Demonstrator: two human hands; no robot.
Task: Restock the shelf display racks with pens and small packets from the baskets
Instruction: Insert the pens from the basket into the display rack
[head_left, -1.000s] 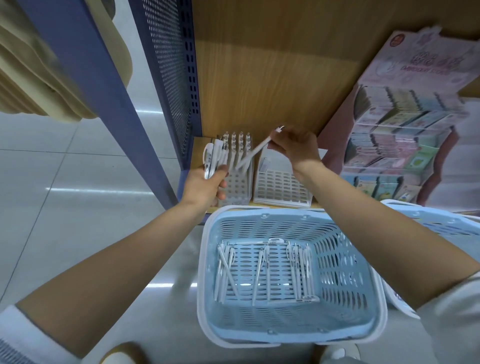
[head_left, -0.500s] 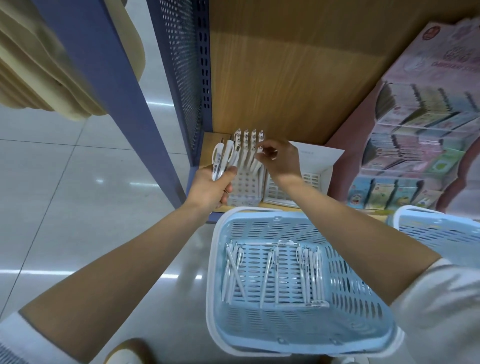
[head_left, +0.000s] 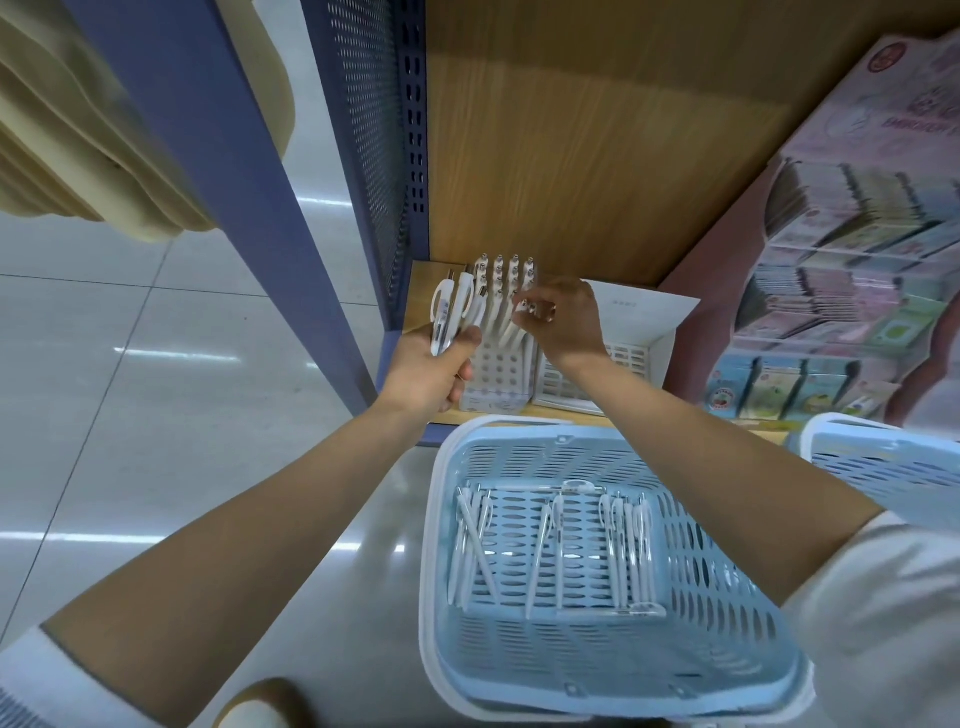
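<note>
Grip: left hand (head_left: 426, 375) clamps a bundle of white pens (head_left: 456, 312) beside the pen rack (head_left: 500, 375); right hand (head_left: 567, 323) pinches one pen (head_left: 521, 315) | Change: that pen, raised clear a second ago, now sits among the rack's rows | blue basket (head_left: 717, 597) below the shelf: loose pens (head_left: 626, 545) unmoved

blue shelf upright (head_left: 218, 208) | beige stack (head_left: 78, 130) | wood back panel (head_left: 571, 145) | tiled floor (head_left: 130, 415)
</note>
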